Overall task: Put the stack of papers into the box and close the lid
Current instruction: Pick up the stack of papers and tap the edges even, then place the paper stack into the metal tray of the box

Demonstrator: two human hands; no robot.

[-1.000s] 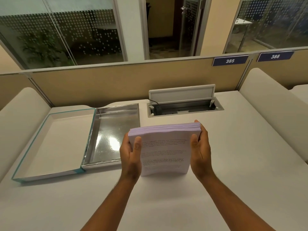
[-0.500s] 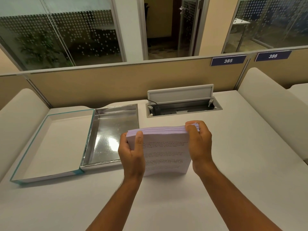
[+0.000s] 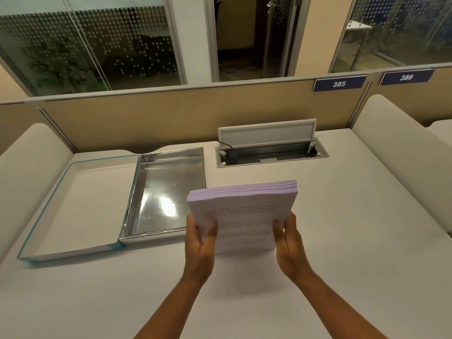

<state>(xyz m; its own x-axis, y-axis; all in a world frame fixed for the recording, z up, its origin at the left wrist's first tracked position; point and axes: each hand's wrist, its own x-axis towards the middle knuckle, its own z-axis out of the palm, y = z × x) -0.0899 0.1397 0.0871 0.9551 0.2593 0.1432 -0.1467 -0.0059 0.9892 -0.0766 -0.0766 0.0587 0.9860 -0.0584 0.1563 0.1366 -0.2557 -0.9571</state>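
A thick stack of pale lilac printed papers (image 3: 242, 211) stands tilted up from the white desk, its lower edge near the desk surface. My left hand (image 3: 199, 245) grips its lower left side and my right hand (image 3: 289, 245) grips its lower right side. To the left lies the open box: a shiny silver-lined tray (image 3: 166, 192) joined to a flat lid (image 3: 73, 206) with teal edges, lying open on the far left. The tray holds nothing.
An open cable hatch (image 3: 269, 152) with a raised flap is set in the desk behind the papers. A beige partition (image 3: 171, 118) closes the back; cream padded side panels (image 3: 403, 148) flank the desk at both sides.
Both hands slid from the upper corners of the stack down to its lower sides. The stack now stands higher and more exposed at the top.
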